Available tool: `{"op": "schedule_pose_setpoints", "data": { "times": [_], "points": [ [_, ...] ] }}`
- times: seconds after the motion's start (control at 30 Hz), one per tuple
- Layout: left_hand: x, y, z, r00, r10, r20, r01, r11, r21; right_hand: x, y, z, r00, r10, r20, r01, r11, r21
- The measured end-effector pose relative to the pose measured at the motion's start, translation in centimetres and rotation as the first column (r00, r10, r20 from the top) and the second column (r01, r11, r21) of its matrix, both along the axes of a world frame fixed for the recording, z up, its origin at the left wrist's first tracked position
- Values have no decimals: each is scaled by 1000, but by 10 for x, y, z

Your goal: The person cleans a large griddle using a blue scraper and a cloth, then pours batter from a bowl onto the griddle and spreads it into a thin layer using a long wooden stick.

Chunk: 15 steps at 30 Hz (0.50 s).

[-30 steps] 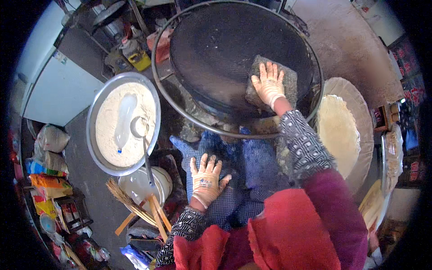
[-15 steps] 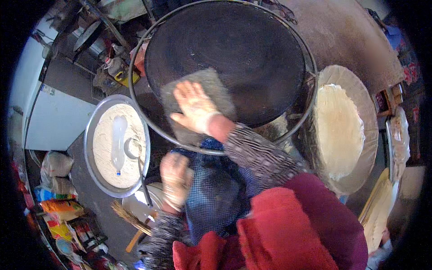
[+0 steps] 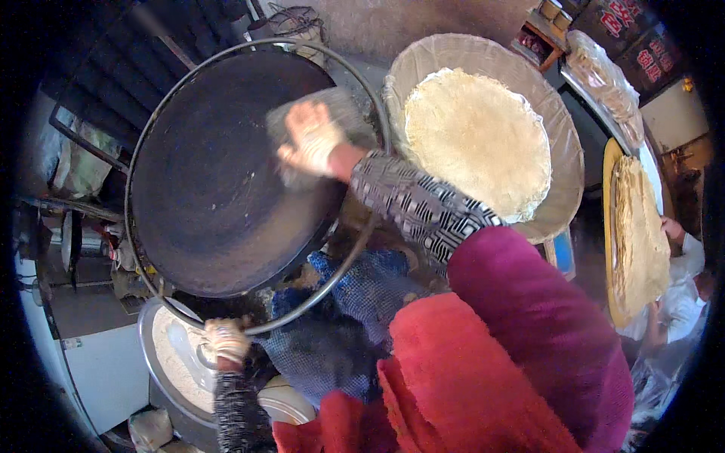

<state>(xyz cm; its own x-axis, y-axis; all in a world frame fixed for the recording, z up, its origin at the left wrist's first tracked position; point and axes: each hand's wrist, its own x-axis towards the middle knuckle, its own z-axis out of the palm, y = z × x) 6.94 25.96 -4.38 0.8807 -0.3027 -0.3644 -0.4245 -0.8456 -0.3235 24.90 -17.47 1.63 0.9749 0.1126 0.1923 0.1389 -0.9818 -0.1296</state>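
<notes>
Gray pad [image 3: 346, 107] pressed on blk griddle [image 3: 219, 166] by R hand [image 3: 311, 137], grip spread flat, prob. for even contact; L hand [image 3: 226, 341] grip curled at metal ring [image 3: 302, 308], hold can't be told.

Motion blur and overlap around the dark griddle [image 3: 211, 174].
Movement smeared the right hand [image 3: 311, 137] and the gray pad [image 3: 349, 111] beneath it, which hid a patch of the griddle. The left hand [image 3: 225, 340] was also blurred; whether its fingers gripped the metal ring [image 3: 302, 308] could not be told. That hand and its forearm covered part of the basin [image 3: 146, 355]. The red cloth [image 3: 468, 370] ran off the lower edge, and a co-worker's hand [image 3: 671, 228] looked too small for its grip to be read.
</notes>
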Motion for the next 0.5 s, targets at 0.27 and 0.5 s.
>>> {"op": "schedule_pose_setpoints", "data": {
  "times": [0.27,0.5],
  "points": [
    [-92,-271,14,953,-290,83,302,925,-230,-116,221,15,735,678,-18,-654,715,248],
    [-119,-170,84,976,-202,-79,102,747,-656,-71,84,12,928,305,213,-343,923,174]
  ]
}}
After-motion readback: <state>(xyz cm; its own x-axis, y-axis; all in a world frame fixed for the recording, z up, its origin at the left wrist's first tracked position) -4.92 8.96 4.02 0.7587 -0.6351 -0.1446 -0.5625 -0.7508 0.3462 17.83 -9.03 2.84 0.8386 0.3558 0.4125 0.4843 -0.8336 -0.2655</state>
